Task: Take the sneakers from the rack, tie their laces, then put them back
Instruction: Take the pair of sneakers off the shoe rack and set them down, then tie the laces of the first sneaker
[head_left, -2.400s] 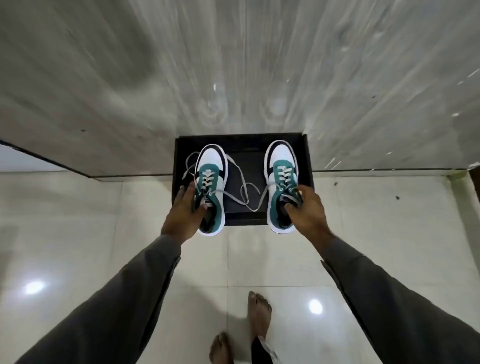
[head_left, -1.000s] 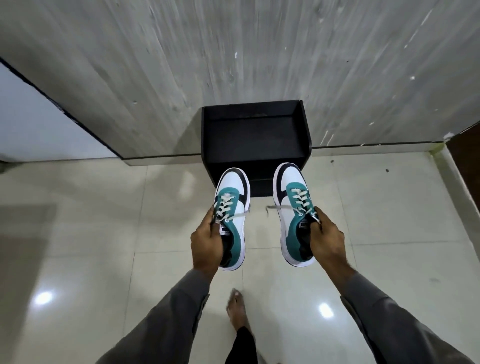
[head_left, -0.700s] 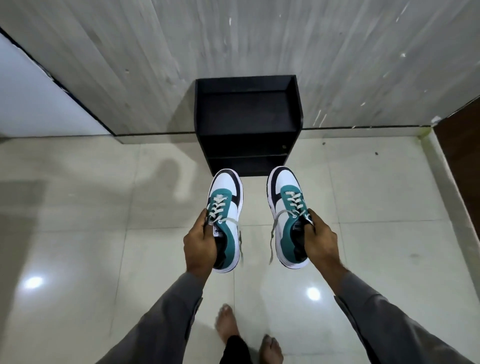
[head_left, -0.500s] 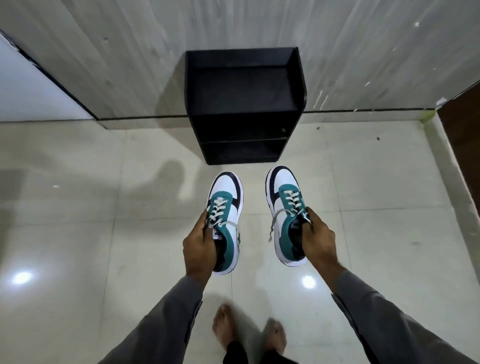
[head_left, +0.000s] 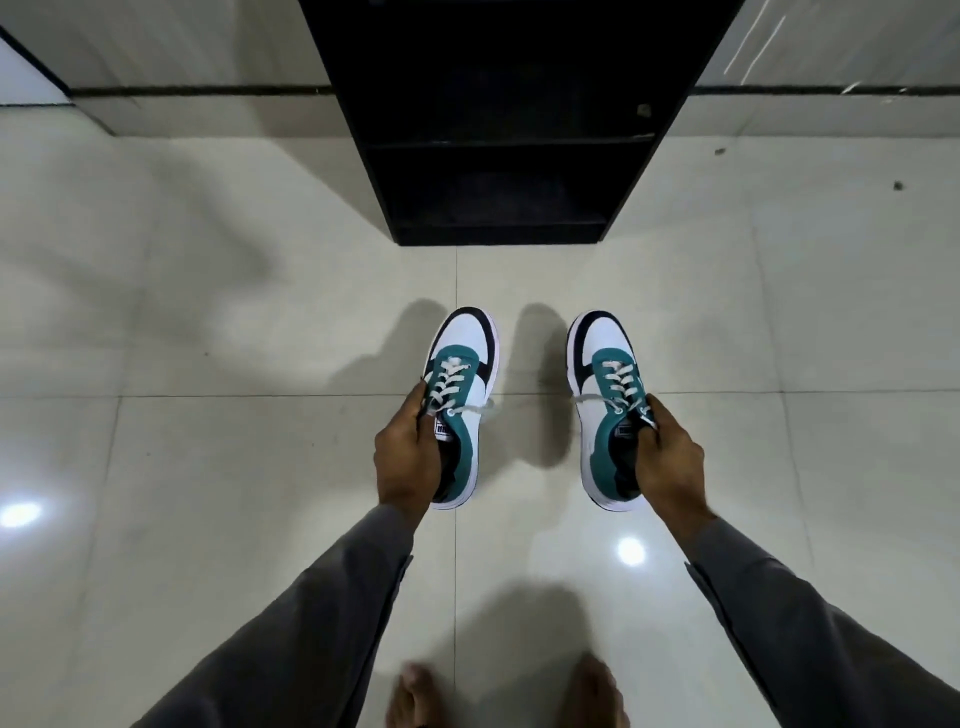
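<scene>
I hold two white, teal and black sneakers low over the tiled floor, toes pointing at the rack. My left hand grips the left sneaker at its collar. My right hand grips the right sneaker the same way. Both have loose white laces that stick out sideways, untied. The black shoe rack stands ahead against the wall, and the shelves I can see hold nothing.
Glossy pale floor tiles spread all around and reflect ceiling lights. A grey wood-grain wall runs behind the rack. My bare feet show at the bottom edge, just behind the sneakers.
I lifted both sneakers off the rack's top and drew them back. They have come down close to the floor, and the view has dropped lower and nearer to the rack.
</scene>
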